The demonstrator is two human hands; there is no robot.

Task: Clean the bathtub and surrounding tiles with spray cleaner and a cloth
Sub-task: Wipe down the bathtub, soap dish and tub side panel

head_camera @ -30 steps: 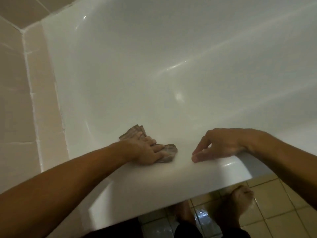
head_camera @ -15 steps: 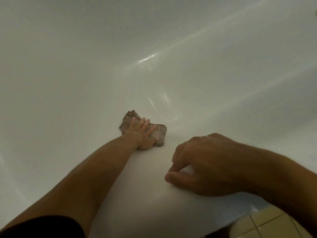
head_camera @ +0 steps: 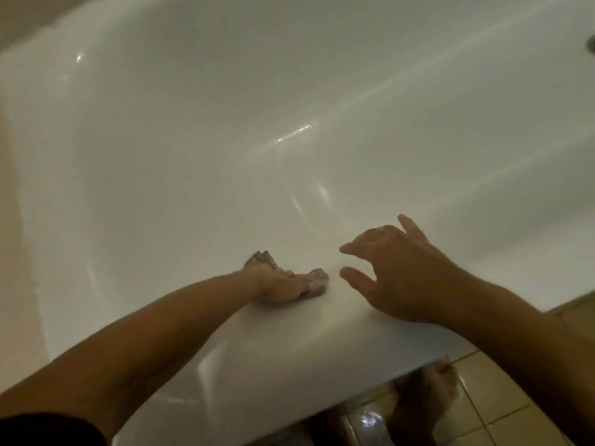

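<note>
The white bathtub (head_camera: 289,123) fills most of the head view. A brownish cloth (head_camera: 318,280) lies on the inner side of its near rim. My left hand (head_camera: 283,284) presses down on the cloth, covering its middle. My right hand (head_camera: 396,272) hovers just right of the cloth with fingers spread and loosely bent, holding nothing; its wrist is over the rim. No spray cleaner is in view.
Beige wall tiles (head_camera: 13,220) run along the left side and the top left corner. Wet floor tiles (head_camera: 502,391) and my bare feet (head_camera: 425,397) show below the tub's outer edge at the bottom right. A dark metal fitting (head_camera: 590,43) sits at the right edge.
My left hand slid the cloth back toward the near rim. My right hand lifted off the rim and spread its fingers. The view pulled back, showing the floor and my feet again.
</note>
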